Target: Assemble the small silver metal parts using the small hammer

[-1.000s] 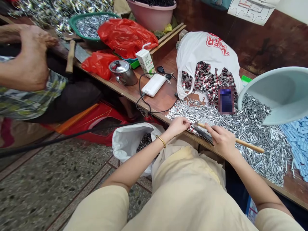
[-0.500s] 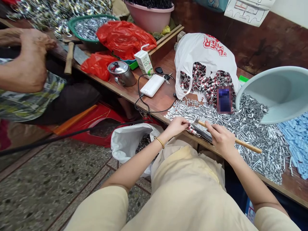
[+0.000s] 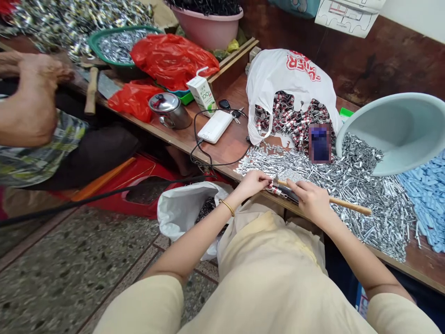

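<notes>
My right hand (image 3: 311, 198) is wrapped round the wooden handle of a hammer (image 3: 349, 205). The hammer's small head is low, close to my left fingertips, over the table's front edge. My left hand (image 3: 256, 183) is closed in a pinch beside it, at one end of a small silver-and-red metal piece (image 3: 277, 190); the fingers cover part of it. A dark bar (image 3: 291, 198) lies under the hammer at the edge. Many loose silver metal parts (image 3: 351, 185) spread over the table around both hands.
Behind stands a white plastic bag (image 3: 266, 69) of red-and-silver pieces. A tilted grey basin (image 3: 410, 125) and blue strips (image 3: 426, 199) lie right. Left are a white power bank (image 3: 215, 126), steel mug (image 3: 174, 113) and drink carton (image 3: 201, 95). Another person's arm (image 3: 33, 97) is far left.
The hammer head has come down nearer my left fingertips, and my right hand has shifted slightly left. My left hand keeps its pinch. The whole view has shifted a little.
</notes>
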`<state>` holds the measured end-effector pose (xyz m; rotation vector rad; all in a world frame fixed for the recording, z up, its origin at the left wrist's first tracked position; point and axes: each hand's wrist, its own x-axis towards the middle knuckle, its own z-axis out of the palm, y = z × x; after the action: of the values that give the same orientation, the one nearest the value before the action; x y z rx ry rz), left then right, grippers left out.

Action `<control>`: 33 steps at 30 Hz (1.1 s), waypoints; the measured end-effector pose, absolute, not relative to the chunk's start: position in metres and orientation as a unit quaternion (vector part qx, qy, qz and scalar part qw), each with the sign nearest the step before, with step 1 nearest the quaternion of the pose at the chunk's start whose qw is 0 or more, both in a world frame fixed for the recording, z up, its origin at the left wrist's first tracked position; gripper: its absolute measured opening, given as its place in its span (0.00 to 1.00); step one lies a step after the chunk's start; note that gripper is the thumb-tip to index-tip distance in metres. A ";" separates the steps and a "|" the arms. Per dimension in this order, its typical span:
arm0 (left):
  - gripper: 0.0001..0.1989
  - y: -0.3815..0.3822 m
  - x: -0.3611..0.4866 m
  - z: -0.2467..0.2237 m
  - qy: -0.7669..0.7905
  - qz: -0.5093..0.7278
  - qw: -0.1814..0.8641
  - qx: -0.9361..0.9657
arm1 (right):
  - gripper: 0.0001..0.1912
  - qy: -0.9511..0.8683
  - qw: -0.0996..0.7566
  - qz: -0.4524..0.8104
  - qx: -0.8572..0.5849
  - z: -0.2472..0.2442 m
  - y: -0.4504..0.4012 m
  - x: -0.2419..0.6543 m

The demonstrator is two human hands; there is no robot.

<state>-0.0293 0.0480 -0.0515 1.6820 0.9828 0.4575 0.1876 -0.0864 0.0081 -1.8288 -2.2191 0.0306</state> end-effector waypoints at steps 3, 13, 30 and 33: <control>0.10 0.045 -0.024 -0.051 0.418 0.210 0.603 0.646 | 0.22 -0.715 0.170 0.037 -0.677 -0.004 -0.080 0.201; 0.14 0.024 0.003 -0.022 0.416 0.272 0.335 0.800 | 0.17 -0.663 0.167 -0.027 -0.730 -0.019 -0.076 0.264; 0.09 0.014 -0.007 -0.057 0.240 0.415 0.256 0.840 | 0.13 -0.507 0.144 -0.034 -0.849 -0.023 -0.054 0.353; 0.07 0.016 -0.003 -0.052 0.250 0.411 0.260 0.837 | 0.15 -0.492 0.187 -0.041 -0.849 -0.017 -0.054 0.339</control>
<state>-0.0033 0.0155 -0.0519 2.2671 0.6780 1.1128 0.3390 -0.0535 -0.0169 -2.3906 -1.3834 -0.1157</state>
